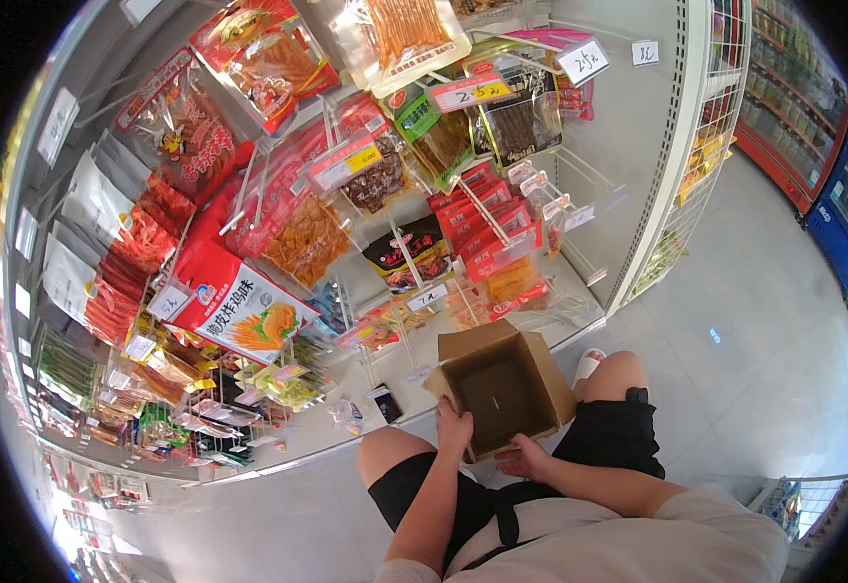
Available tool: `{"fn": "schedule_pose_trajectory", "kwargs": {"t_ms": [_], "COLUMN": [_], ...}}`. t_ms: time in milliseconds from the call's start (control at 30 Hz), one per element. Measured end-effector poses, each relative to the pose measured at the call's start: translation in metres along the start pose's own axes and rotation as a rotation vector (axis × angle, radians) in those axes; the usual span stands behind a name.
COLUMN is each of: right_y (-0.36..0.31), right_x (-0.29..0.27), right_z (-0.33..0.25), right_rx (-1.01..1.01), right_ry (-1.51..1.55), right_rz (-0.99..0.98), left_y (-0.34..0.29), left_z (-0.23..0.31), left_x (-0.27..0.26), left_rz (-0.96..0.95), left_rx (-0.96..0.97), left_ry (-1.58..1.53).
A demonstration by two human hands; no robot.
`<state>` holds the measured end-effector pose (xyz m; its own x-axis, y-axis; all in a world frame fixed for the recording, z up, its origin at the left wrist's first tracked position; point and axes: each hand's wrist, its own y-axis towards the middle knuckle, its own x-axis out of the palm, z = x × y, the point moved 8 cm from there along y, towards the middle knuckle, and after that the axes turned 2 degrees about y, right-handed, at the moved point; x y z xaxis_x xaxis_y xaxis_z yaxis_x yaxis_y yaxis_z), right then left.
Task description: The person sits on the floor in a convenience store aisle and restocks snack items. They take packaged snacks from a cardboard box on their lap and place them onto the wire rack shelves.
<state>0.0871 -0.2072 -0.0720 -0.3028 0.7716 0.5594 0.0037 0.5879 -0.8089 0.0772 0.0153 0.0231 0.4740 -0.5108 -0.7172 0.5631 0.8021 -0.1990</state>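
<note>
While open, box in left grip.

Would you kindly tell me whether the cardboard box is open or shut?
The cardboard box is open: a flap is folded outward, and the brown inside bottom shows.

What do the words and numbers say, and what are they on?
I won't copy writing, but it's here:
Red and white snack bag: black characters.
Big white price tag, top: black handwriting.
Red and yellow price tags: numbers.
Far-left tags: too blurred to read.
Cardboard box: none visible.
</note>
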Motion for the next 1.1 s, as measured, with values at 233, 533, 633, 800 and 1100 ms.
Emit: {"fn": "schedule_pose_trajectory", "kwargs": {"t_ms": [233, 533, 633, 800, 1100], "right_y": [-0.009, 0.015, 0.014, 0.016, 0.011], "right_x": [0.006, -0.008, -0.008, -0.010, -0.006], "right_z": [-0.011, -0.011, -0.018, -0.013, -0.014], "right_rx": [-0.059, -0.073, -0.074, -0.083, -0.127], "right_ry": [-0.022, -0.103, -0.174, -0.251, -0.224], "right_rz": [0.078, 0.002, 0.022, 0.053, 0.128], "left_y": [0.035, 0.138, 0.145, 0.125, 0.022], "left_z": [0.137, 0.267, 0.271, 0.250, 0.239], "left_x": [-0.025, -0.027, -0.014, 0.016, 0.013], "left_rz": [0.034, -0.035, -0.067, -0.054, -0.491], "left_rx": [0.466, 0.347, 0.269, 0.368, -0.056], "left_ry": [-0.003, -0.208, -0.150, -0.356, -1.186]}}
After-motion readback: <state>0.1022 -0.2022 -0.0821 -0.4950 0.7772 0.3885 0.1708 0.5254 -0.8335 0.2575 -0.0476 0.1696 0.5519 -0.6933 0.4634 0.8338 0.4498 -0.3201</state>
